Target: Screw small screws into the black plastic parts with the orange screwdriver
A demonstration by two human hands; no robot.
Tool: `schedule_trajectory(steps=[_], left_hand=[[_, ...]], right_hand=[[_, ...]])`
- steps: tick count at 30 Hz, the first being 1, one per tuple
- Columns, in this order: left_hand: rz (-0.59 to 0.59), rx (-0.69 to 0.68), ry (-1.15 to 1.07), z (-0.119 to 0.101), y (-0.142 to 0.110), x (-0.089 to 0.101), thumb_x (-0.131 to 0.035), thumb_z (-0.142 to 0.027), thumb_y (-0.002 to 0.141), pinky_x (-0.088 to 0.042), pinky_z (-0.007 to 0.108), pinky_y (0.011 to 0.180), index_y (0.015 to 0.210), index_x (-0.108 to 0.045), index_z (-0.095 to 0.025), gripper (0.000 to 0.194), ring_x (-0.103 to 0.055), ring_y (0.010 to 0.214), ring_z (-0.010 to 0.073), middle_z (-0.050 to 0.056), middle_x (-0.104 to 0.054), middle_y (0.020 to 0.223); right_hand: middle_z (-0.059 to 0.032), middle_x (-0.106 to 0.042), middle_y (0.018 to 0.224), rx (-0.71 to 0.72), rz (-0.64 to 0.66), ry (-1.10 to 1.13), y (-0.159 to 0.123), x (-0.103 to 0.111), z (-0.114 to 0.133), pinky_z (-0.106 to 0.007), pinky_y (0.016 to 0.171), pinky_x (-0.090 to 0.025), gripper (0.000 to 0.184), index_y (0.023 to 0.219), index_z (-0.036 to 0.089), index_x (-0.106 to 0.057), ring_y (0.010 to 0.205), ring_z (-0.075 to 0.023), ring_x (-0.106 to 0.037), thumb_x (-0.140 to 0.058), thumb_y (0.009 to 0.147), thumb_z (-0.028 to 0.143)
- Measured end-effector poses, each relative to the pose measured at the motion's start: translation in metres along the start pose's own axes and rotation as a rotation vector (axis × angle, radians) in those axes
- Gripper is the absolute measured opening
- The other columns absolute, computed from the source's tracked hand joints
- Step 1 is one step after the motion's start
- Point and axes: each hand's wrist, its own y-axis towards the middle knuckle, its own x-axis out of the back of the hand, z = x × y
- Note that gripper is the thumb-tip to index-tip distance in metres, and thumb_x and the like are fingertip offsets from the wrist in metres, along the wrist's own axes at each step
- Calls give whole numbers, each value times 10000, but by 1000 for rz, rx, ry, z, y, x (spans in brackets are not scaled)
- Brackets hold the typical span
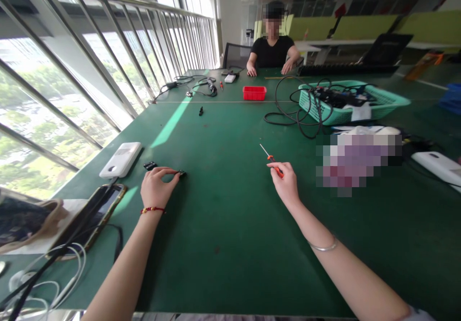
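My left hand (157, 186) is over the left side of the green table (223, 215), thumb and forefinger pinched on a small black part (182, 172) whose kind I cannot make out. Just behind that hand lies another small black piece (150, 165). Well to the right, my right hand (285, 181) is closed around the orange and black handle of a screwdriver (270, 158). Its thin metal shaft points forward and left, away from me. A wide stretch of table separates the two hands.
A white power bank (121, 160) and a phone (108, 198) lie at left, near white cables (68, 282). Ahead are a red bin (254, 93), a small black piece (200, 111) and a teal basket (389, 101) with black cables. Across the table sits a person (272, 52).
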Motion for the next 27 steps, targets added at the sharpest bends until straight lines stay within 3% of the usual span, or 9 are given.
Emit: schedule_trajectory(steps=[16,22,25,27], left_hand=[[138,81,-59,3,3,-3,-545,-498,720,-480,344,777,796,-717,-223,332,-605,896,247,37,-673,947],[173,107,-61,3,3,1,-576,-482,701,-468,343,775,895,-697,-202,362,-598,889,250,57,-678,901],[186,62,-47,-6,1,-5,-570,-466,719,-459,362,772,809,-703,-204,307,-589,845,245,57,-677,863],[224,-25,-99,-24,-1,-14,-571,-435,735,-454,358,768,797,-702,-212,266,-581,820,227,44,-679,850]], right_hand=[[-45,-498,860,-20,14,-1,0,0,2,-293,589,-416,237,839,191,-688,606,-127,-502,-480,766,277],[-46,-503,865,-23,15,-11,-1,1,4,-294,599,-420,237,849,192,-683,616,-130,-503,-479,760,274],[-51,-508,877,-2,5,-20,-1,0,5,-299,629,-427,244,885,194,-675,651,-140,-511,-481,749,253],[-50,-514,878,19,-6,-25,-1,0,5,-299,644,-431,267,935,198,-662,669,-146,-514,-486,737,233]])
